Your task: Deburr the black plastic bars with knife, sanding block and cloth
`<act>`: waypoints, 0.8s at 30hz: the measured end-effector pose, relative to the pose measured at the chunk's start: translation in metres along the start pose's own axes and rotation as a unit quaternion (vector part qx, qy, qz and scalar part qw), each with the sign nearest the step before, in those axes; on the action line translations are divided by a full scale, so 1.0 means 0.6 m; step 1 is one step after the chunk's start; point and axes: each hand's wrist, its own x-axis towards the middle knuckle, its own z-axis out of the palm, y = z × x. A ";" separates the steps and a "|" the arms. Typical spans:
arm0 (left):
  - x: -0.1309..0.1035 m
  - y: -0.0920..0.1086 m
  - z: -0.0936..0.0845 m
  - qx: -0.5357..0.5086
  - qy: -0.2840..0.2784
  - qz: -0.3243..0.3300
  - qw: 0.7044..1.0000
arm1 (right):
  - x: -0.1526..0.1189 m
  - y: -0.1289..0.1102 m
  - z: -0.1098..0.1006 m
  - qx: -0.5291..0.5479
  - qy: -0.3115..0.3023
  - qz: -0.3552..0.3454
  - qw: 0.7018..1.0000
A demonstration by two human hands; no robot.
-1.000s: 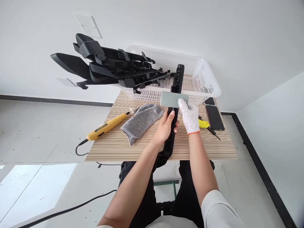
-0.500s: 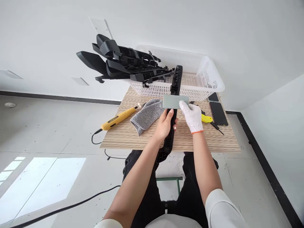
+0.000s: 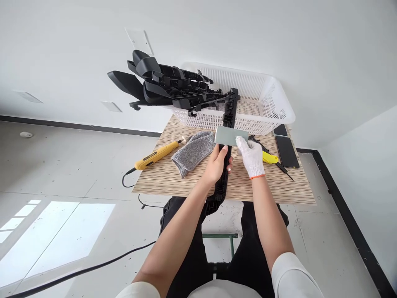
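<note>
My bare left hand (image 3: 216,164) is closed around a long black plastic trim piece (image 3: 230,108). The piece runs from near the basket down past the table's front edge, its ribbed side showing. In a white knit glove with an orange cuff, my right hand (image 3: 252,157) pinches a flat pale grey-green rectangular block (image 3: 229,135). That block lies across the trim piece just above my left fingers, hiding part of it. Whether the two surfaces touch I cannot tell.
Black plastic parts (image 3: 173,85) are heaped over the left of a white basket (image 3: 279,99). On the table (image 3: 173,186) lie a yellow corded rotary tool (image 3: 158,155), a grey cloth (image 3: 194,154), a yellow-handled cutter (image 3: 269,157) and a black phone (image 3: 287,152).
Both hands keep their grips. The block shows a slightly different tilt over the trim piece, and the whole view has shifted a little.
</note>
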 end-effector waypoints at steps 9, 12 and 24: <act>0.003 0.007 -0.001 -0.025 0.001 -0.006 1.000 | 0.013 0.008 -0.011 0.033 0.035 0.015 0.999; 0.000 0.001 0.003 -0.034 -0.017 -0.012 0.999 | 0.005 0.008 -0.002 0.079 0.022 0.032 0.996; -0.073 0.020 0.010 0.178 0.049 0.034 0.982 | -0.004 0.001 0.031 0.185 -0.050 0.034 0.981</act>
